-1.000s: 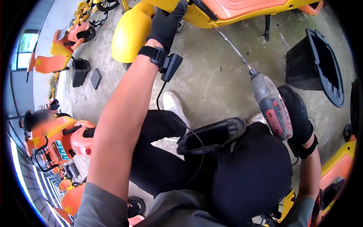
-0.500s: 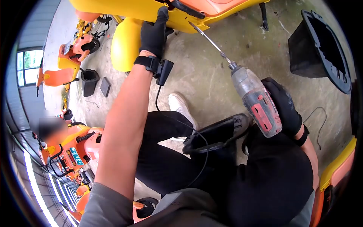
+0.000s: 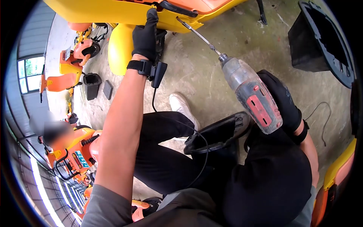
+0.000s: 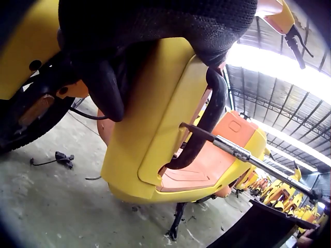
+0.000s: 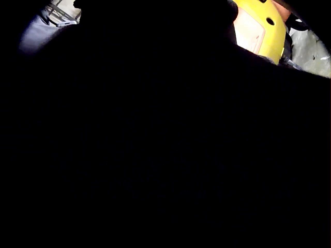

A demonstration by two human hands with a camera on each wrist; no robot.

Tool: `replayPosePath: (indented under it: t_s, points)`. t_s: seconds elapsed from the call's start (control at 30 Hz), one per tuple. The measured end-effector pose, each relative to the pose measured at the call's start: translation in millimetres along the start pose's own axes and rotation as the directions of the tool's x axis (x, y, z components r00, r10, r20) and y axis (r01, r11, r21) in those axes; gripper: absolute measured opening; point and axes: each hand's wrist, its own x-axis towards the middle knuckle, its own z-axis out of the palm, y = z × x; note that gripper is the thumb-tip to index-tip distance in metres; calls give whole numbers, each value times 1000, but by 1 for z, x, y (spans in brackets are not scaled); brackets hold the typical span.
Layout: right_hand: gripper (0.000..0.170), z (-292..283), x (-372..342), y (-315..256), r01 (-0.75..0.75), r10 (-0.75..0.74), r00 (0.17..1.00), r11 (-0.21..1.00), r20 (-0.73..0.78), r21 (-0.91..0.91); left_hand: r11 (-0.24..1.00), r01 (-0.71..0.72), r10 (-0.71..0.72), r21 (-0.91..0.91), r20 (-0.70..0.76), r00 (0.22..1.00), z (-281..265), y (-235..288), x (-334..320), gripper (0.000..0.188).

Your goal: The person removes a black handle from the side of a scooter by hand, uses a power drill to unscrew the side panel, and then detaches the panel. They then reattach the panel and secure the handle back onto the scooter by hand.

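Observation:
In the head view, my gloved left hand (image 3: pixel 145 39) grips the edge of the yellow panel (image 3: pixel 109 11) on the scooter, one finger stretched over its face. The left wrist view shows dark glove fingers (image 4: pixel 106 95) beside the same yellow panel (image 4: pixel 150 119). My gloved right hand (image 3: pixel 280 100) holds the grey and red power driver (image 3: pixel 251 94), partly hidden behind its body. The long metal bit (image 3: pixel 200 36) points at the panel; its tip is at a small notch beside a black tube (image 4: pixel 209 121). The right wrist view is mostly dark, with a yellow part (image 5: pixel 271 33) at the top.
A black bin (image 3: pixel 308 45) stands at the right, another (image 3: pixel 211 140) lies between the legs. A thin cable (image 3: pixel 321 117) is on the floor. At the left are parked scooters (image 3: pixel 70 75), a small bin (image 3: pixel 92 87) and a person (image 3: pixel 58 132) with a blurred head.
The yellow panel, my left hand and the driver have shifted left in the head view. The bit tip has stayed close to the panel, and both hands have kept their holds.

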Motion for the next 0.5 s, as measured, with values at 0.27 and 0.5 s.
replayPosePath:
  t_s: [0.27, 0.5]
  points:
    - [44, 1, -3, 8, 32, -31, 999, 998, -19, 62, 998, -46, 47, -49, 31, 998, 1, 0, -2, 55]
    - [54, 2, -1, 12, 16, -16, 1000, 984, -2, 178, 999, -24, 24, -22, 13, 1000, -4, -5, 3, 55]
